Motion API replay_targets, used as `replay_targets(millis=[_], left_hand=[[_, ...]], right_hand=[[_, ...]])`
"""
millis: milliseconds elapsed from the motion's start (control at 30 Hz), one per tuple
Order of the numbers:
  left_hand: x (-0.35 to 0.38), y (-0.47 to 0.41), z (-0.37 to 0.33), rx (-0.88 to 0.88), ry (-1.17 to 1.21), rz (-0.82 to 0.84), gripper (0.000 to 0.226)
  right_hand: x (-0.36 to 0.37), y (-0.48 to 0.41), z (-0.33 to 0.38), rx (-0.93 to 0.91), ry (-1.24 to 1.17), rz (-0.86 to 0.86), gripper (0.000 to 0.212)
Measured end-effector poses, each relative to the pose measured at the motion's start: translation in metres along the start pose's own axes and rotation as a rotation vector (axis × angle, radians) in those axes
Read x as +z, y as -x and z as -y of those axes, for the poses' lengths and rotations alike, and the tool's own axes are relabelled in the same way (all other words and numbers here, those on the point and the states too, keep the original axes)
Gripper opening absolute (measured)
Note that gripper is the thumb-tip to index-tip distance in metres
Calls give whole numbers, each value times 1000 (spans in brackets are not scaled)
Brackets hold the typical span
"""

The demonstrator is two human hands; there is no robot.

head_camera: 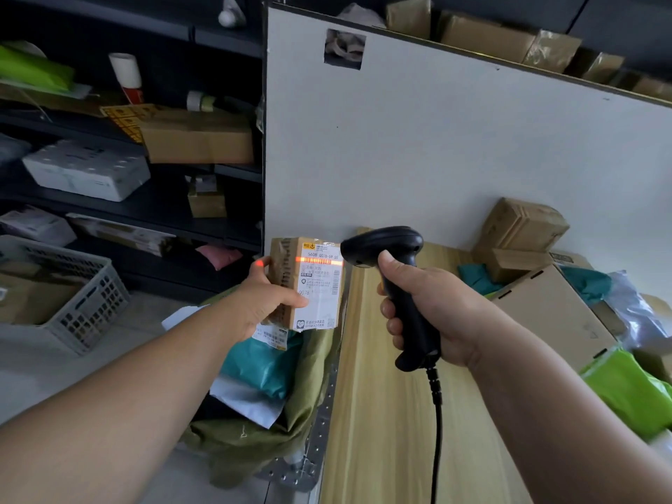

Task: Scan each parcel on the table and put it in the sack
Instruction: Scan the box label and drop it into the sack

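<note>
I am looking past both arms at a white panel [436, 140] standing upright behind the wooden table [381, 412]; dark shelves [145, 209] crowded with boxes are filling the left side, with a grey crate [91, 296] sitting on the floor beside them; at the table's right, cardboard boxes [523, 231] and a lime-green bag [629, 391] are lying heaped, well apart from the hands. The lime bag is running off the right edge; the scanner's cable [436, 431] is dropping out of view; the left thumb is covering part of the label, whose small print I am failing to read. The parcel [316, 285] is a small taped brown box, its white label facing the black scanner [385, 249], a red-orange line glowing across the barcode; the left hand [265, 303] is gripping it in the air above the olive sack [312, 361] beside the table's left edge; the right hand [429, 307] is wrapping its fingers round the scanner's handle.
</note>
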State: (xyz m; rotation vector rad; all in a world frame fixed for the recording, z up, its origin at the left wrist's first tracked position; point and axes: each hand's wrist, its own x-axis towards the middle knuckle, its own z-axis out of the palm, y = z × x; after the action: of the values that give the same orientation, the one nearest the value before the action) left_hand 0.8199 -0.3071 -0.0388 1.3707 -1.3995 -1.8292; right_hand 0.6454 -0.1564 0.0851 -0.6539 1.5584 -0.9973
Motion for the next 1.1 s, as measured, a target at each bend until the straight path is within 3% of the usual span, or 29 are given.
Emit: replay_targets(millis=[533, 767, 900, 1100], left_hand=[[-48, -5, 1, -14, 15, -25, 98], [-58, -7, 6, -72, -27, -36, 81], [-56, -8, 25, -142, -160, -7, 65], [-40, -17, 75, -121, -566, 12, 72]], right_hand=[[47, 0, 12, -4, 19, -25, 47], [53, 2, 10, -13, 25, -36, 47], [51, -1, -1, 3, 26, -54, 44], [39, -13, -30, 70, -15, -87, 40]])
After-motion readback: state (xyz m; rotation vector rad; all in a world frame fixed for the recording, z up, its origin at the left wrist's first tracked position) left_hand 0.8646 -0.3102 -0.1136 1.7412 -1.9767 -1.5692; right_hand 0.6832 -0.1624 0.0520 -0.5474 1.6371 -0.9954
